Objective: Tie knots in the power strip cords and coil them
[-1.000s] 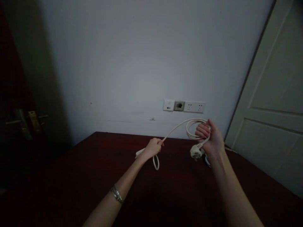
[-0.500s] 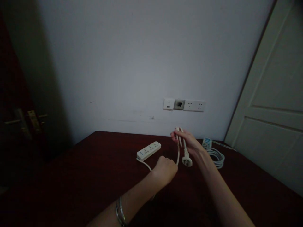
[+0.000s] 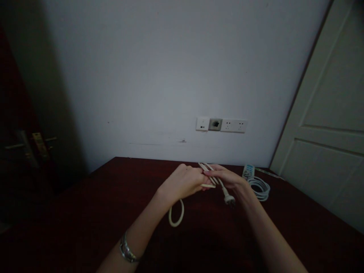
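My two hands meet over the middle of a dark red table [image 3: 85,212]. My right hand [image 3: 227,178] is closed on several folded strands of a cream power cord [image 3: 176,214], and the cord's plug [image 3: 229,200] hangs just below that hand. My left hand [image 3: 183,182] is closed on the same cord right beside it; a loop of cord droops under its wrist. A silver bracelet [image 3: 127,250] sits on my left forearm. The power strip at the cord's end is hidden behind my left hand.
A second power strip with a coiled white cable [image 3: 257,185] lies at the table's back right. Wall sockets [image 3: 221,125] sit on the white wall above. A pale door [image 3: 330,132] stands to the right, a dark door with a brass handle [image 3: 34,146] to the left.
My hands came together: the left rose from the table to the right, which lowered the folded strands. The cord loop now hangs below my left hand, and the power strip is covered.
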`<state>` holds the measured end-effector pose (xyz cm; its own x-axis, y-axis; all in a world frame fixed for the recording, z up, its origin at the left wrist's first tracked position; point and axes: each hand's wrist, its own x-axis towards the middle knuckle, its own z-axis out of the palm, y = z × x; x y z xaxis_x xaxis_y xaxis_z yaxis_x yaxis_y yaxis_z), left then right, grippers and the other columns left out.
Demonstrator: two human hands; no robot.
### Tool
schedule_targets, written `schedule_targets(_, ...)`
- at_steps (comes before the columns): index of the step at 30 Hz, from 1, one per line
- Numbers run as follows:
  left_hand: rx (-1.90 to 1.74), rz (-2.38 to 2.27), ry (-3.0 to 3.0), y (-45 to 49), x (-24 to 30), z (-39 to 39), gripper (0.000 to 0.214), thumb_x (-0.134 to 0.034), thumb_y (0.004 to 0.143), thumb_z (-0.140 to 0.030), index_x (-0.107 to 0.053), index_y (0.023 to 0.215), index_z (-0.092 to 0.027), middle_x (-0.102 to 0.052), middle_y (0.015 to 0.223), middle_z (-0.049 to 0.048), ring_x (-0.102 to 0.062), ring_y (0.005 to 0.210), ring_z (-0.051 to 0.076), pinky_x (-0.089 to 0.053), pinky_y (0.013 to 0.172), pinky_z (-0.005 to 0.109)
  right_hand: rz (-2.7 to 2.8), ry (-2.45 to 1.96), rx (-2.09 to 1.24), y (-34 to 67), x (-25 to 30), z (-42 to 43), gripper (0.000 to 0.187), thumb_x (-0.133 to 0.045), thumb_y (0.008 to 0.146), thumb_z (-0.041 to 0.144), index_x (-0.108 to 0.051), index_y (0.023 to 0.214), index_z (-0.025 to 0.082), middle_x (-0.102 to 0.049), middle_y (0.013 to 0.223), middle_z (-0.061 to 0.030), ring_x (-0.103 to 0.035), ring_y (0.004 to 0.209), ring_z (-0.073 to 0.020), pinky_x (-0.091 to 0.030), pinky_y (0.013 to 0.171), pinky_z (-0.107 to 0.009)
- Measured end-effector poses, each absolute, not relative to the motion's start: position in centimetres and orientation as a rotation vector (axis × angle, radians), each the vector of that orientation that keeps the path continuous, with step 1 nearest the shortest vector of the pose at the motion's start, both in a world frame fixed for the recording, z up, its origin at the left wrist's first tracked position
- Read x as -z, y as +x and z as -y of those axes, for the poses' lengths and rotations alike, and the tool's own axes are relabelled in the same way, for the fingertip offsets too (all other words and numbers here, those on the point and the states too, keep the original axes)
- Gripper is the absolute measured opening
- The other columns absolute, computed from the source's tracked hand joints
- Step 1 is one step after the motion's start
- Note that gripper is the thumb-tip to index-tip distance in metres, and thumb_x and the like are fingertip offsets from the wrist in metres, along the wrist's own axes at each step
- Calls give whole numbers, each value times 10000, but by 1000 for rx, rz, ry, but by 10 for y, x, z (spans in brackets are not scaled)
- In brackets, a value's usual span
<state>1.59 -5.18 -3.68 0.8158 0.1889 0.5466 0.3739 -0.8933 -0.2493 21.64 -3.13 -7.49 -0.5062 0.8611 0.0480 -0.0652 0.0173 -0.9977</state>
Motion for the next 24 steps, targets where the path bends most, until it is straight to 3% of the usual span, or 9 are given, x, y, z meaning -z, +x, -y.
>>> schedule_targets(3,762,482,-2633,6,27,43,199,-582,810,-325,-623,679,-181,-567,643,30,-494,556,128,-287,527,253,1614,-784,-1624,216,77,29,256,-608,773,330,-540,886,111,-689,646,-97,-665,553,-184,-533,522,-255)
schedule_targets(8,749,621,-2552,-4,24,25,317,-538,821,-448,-614,743,-150,-596,751,58,-527,727,166,-324,571,243,1599,-677,-1706,210,79,25,236,-613,736,310,-552,847,110,-631,497,-43,-582,399,-142,-424,379,-185)
schedule_targets(14,816,762,-2575,-7,33,5,418,-486,816,-542,-623,836,-147,-631,854,74,-550,887,204,-404,696,279,1551,-502,-1718,195,74,28,291,-508,824,399,-568,762,121,-457,319,41,-323,242,-55,-277,296,-155)
schedule_targets(18,971,849,-2932,-8,40,-8,376,-582,779,-477,-635,988,-169,-650,967,74,-579,895,196,-430,779,311,1567,-394,-1651,191,73,31,290,-536,831,411,-567,770,130,-362,288,93,-176,237,-22,-192,282,-136)
schedule_targets(24,1035,958,-3861,-8,51,-26,408,-698,677,-289,-615,1046,-136,-665,994,89,-604,909,186,-440,821,317,1574,-352,-1578,187,73,34,281,-612,776,408,-560,752,133,-335,271,106,-156,228,-25,-163,276,-147)
